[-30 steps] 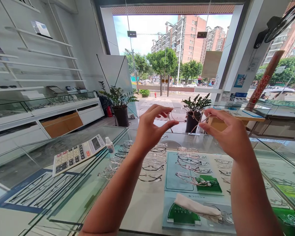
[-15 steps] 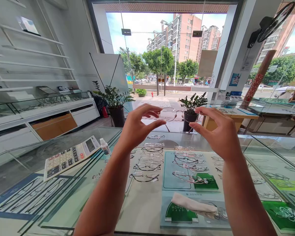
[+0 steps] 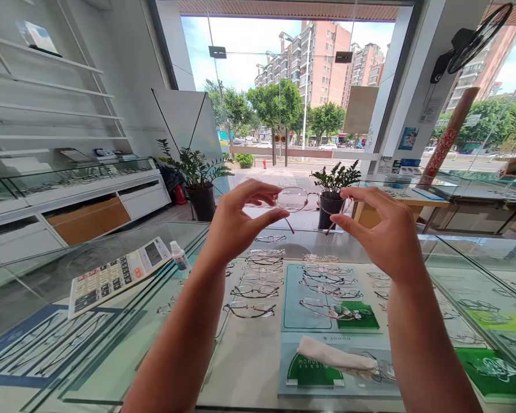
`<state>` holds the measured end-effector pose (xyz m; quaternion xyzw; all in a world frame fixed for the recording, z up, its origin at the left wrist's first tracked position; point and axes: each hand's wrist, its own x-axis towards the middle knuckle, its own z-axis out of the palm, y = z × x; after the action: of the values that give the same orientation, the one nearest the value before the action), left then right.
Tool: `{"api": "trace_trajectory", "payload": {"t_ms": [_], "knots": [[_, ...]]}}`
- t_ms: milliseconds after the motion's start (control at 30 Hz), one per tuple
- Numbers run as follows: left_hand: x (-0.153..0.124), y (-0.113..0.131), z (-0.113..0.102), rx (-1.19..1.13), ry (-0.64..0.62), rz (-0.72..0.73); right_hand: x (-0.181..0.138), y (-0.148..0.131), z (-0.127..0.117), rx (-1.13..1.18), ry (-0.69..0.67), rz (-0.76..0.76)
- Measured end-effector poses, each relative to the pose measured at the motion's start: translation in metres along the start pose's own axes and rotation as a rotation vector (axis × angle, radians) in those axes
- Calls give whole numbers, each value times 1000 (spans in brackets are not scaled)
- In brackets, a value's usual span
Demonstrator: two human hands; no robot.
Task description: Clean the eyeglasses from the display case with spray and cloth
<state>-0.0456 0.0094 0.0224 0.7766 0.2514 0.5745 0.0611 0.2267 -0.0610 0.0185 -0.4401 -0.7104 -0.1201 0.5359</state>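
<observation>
Glasses (image 3: 293, 199) with a thin metal frame and clear lenses hang in the air in front of us, above the far edge of the glass counter (image 3: 249, 373), held level with the temple arms swung open and pointing down toward us. Our left hand (image 3: 236, 226) pinches the left end of the frame between thumb and fingers. Our right hand (image 3: 384, 229) grips the right end the same way. So both hands are closed on the glasses, and they are well apart from each other with the lenses between them.

Under the counter glass, rows of display frames (image 3: 253, 291) lie side by side, some on a pale blue mat (image 3: 294, 304). A white cloth (image 3: 331, 355) lies near us on the right, partly over another pair. On the left of the counter a calculator (image 3: 118, 274) rests on the glass, and a small bottle (image 3: 179, 256) stands just beside its far right corner. Beyond the glasses a potted plant (image 3: 333, 192) stands by the shop window, and a larger plant (image 3: 198, 172) stands to its left.
</observation>
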Motion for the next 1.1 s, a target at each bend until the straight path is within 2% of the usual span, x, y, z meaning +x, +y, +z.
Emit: {"api": "trace_trajectory", "payload": {"t_ms": [967,1100], "knots": [[2,-12,4,-15,-40,-42,0,-4,2,21,42,-9],[1,-6,4,32,-2,8,0,-1,2,-10,18,1]]}}
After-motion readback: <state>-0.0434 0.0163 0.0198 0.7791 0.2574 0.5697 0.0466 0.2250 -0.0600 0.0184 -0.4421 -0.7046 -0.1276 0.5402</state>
